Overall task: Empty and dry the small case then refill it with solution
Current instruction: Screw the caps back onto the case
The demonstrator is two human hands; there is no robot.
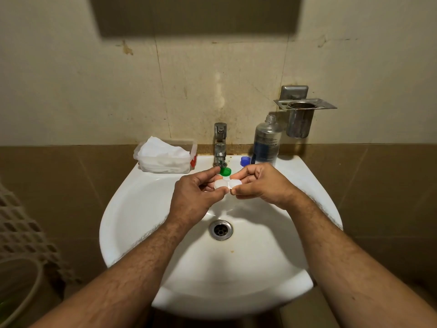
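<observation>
Over the basin [132, 233], just near of the tap [220, 145], I hold the case [227, 183] level between both hands. Left hand [196, 197]: thumb and fingers pinch the left cup. Right hand [262, 185]: thumb and fingers pinch the right cup. Both lids are off: green cap [225, 171] sits on the ledge by the tap base, blue cap [245, 160] further right, just beside the bottle [267, 140]. Cannot tell whether the 2 cups hold liquid or are dry.

Risks, as I judge them:
1. Case is small, smooth plastic, held only at its edges; wet fingers could let it slip, and it would fall straight toward the drain [220, 230].
2. Green cap lies at the ledge's inner edge; a knock from my left knuckles could roll it into the bowl.
3. Bottle stands uncapped on the narrow ledge; an elbow or a reach for the tissues [163, 152] could tip it and waste solution.
4. Tissue lint could stay in the cups if I wipe roughly.

Materials: case is translucent white, 2 round shallow cups joined at the middle. Caps are round, ribbed-looking, hard plastic. Bottle is clear with a dark label, narrow neck. Basin is glazed white ceramic, slick. Tissues are soft, crumpled, in a clear tub.
</observation>
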